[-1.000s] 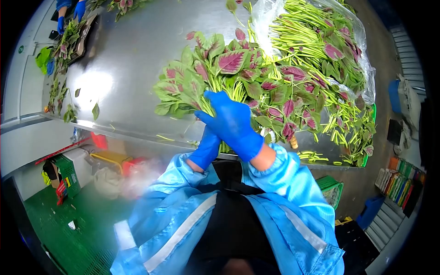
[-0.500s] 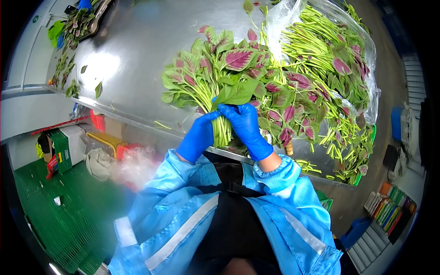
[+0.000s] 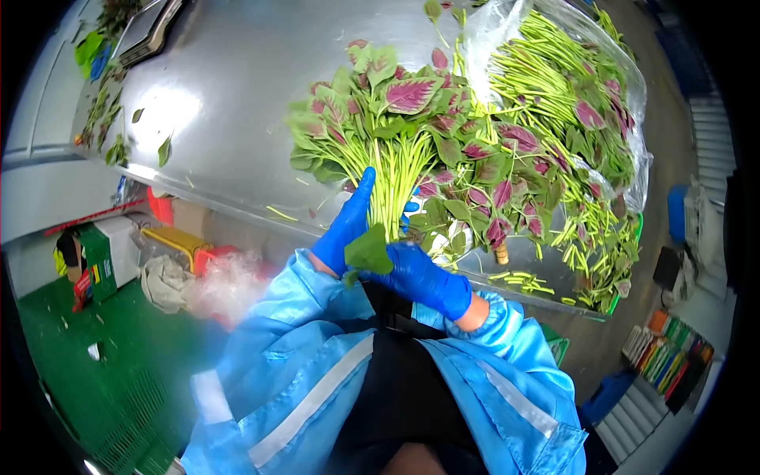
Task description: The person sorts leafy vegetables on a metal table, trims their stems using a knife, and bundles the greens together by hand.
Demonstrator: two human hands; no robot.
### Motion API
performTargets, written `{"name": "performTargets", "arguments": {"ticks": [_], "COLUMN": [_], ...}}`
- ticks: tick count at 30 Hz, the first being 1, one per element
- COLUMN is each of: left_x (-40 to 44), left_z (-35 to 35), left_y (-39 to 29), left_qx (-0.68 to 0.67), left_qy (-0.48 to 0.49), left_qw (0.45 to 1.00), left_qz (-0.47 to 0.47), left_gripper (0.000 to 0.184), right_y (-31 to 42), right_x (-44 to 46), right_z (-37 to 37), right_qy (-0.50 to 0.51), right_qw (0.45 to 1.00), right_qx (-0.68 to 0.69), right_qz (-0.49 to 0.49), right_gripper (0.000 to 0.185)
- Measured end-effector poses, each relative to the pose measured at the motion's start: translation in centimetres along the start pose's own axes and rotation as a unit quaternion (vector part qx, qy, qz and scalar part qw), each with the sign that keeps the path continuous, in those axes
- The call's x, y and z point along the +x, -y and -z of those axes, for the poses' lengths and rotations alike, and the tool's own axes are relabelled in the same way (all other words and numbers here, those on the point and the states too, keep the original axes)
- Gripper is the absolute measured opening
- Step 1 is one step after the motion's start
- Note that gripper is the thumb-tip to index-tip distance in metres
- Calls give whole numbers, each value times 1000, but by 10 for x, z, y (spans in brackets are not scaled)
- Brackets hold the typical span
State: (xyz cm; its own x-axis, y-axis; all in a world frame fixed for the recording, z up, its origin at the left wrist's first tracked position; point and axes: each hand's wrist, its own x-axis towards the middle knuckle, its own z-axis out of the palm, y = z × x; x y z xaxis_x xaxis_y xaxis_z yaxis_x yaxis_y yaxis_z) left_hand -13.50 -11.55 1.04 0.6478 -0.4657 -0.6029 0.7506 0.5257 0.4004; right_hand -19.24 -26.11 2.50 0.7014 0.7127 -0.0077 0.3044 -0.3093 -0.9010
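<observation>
At the near edge of a metal bench [image 3: 245, 71], we are holding a bunch of green-and-purple leafy stalks [image 3: 389, 158] between our two blue-gloved hands. Our left hand [image 3: 356, 222] is wrapping the stalks low down, its thumb lying along their left side and its fingertips showing past the right side. Our right hand [image 3: 419, 277] is curling just below the cut ends, on the body side, and is pinching a loose green leaf [image 3: 369, 252] that is hanging in front of the left wrist.

The bunch is running lengthwise away from us, bare stalk ends pointing at our body, leaves fanning out over the bench. From the right hand, it is lying straight ahead; the left hand is the nearer one, already around it. Whether the leafy tops are touching the bench, we are not able to tell.

To our right, a mass of loose leaves [image 3: 507, 170] is crowding the bunch. Farther out, more stalks [image 3: 546, 71] are lying in a clear plastic bag [image 3: 481, 43], and cut stalk pieces [image 3: 518, 279] are lying by the bench's edge.
</observation>
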Motion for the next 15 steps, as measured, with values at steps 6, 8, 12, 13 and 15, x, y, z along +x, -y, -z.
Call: {"name": "performTargets", "arguments": {"ticks": [6,8,12,13,15], "left_x": [13,14,18,19,12], "left_z": [17,13,25,27,24], "left_y": [-2,-5,-11,-10,-10], "left_qx": [-1,15,-3,-10,23], "left_qy": [7,-12,21,31,37], "left_qw": [999,998,993,993,996], "left_qz": [51,61,115,116,83], "left_gripper": [80,82,84,85,82], "right_y": [66,80,52,46,4], "right_x": [-23,-34,-86,-87,-107], "right_z": [32,41,21,20,23], "right_qy": [-43,-101,-235,-381,-584], "right_qw": [870,852,879,778,537], "right_qx": [480,494,351,447,584], "right_qz": [-101,-138,-223,-223,-172], "right_gripper": [26,23,24,19,21]}}
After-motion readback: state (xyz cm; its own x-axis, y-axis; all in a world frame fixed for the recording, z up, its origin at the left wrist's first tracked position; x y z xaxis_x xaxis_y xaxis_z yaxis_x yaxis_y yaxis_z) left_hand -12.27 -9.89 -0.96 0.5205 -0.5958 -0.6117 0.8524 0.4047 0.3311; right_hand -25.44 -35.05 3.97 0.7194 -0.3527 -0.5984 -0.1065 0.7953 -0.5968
